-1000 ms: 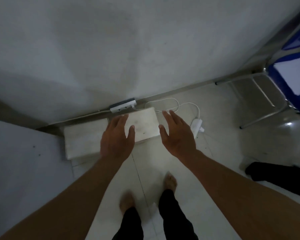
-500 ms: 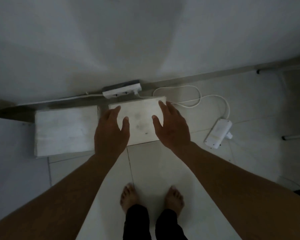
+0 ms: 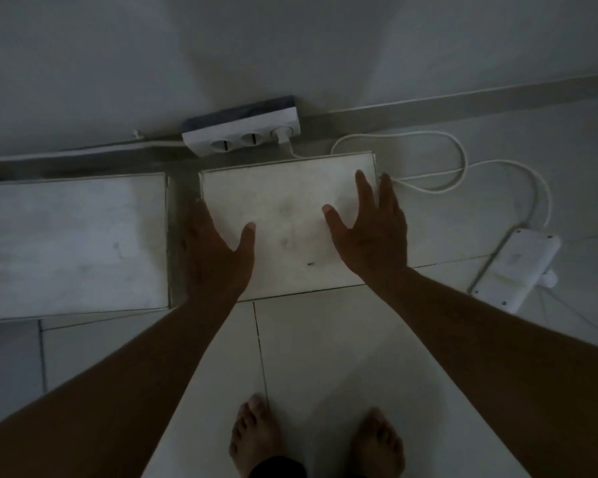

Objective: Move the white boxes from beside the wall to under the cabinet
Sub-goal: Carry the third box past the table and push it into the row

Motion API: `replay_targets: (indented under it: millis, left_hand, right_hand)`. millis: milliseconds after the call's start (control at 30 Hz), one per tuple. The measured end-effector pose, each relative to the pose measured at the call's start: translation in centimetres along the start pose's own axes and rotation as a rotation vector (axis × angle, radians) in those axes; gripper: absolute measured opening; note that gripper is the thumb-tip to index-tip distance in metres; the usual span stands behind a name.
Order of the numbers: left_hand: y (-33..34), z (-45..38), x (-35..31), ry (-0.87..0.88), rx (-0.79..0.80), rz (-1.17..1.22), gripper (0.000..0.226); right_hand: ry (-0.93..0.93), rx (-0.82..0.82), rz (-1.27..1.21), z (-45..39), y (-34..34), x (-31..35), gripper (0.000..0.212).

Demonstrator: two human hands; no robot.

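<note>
Hands have dropped closer: left hand (image 3: 218, 250) and right hand (image 3: 372, 229), fingers spread and holding nothing, now straddle the right white box (image 3: 287, 201) at frame centre, ready to grip. Left white box (image 3: 73, 243) remains beside the wall (image 3: 290, 46).

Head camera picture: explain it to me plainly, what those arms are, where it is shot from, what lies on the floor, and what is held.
No machine here: these are a person's two bare arms, filmed by a wide-angle camera worn on the head, looking down; the bare feet show at the bottom. On the pale tiled floor, beside the grey wall, lie two flat white rectangular boxes. The left hand and right hand are spread open at the two sides of the right-hand white box; whether they touch it is unclear. Nothing is held. The left-hand white box lies untouched. Behind it sits a white power strip; its white cable loops to a white adapter.
</note>
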State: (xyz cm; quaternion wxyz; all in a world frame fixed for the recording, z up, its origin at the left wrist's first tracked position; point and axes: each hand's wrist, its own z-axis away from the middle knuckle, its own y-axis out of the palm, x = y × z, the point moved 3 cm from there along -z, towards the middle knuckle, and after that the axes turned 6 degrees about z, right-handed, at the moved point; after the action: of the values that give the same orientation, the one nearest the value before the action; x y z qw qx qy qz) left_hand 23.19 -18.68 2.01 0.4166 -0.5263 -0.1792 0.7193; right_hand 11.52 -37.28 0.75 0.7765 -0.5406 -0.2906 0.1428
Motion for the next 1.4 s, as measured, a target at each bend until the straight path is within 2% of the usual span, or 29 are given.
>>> replay_targets:
  millis: [200, 467, 633, 967, 1133, 1400]
  left_hand:
    - [2.2, -1.3, 1.7, -0.081, 0.047, 0.094, 0.104]
    - [1.7, -0.3, 1.4, -0.102, 0.058, 0.109, 0.108]
    - [-0.4, 2.4, 0.0, -0.084, 0.045, 0.084, 0.110]
    - [-10.2, 10.0, -7.8, -0.040, -0.030, 0.090, 0.111]
    - [-16.7, 14.0, -13.0, 0.010, -0.110, 0.116, 0.113]
    - [-28.7, 21.4, -18.5, 0.041, -0.165, 0.144, 0.112]
  right_hand:
    - [0.105, 0.103, -0.073, -0.2, 2.3, -1.6, 0.085]
    - [0.089, 0.100, -0.077, 0.5, 1.7, -2.0, 0.083]
    - [0.072, 0.111, -0.071, 3.1, -1.2, -2.2, 0.084]
    - [0.003, 0.044, -0.105, 6.6, -14.8, 1.6, 0.083]
    - [0.001, -0.021, -0.129, 8.9, -23.1, 4.3, 0.077]
    - [-0.038, -0.136, -0.153, 16.1, -35.3, 10.4, 0.081]
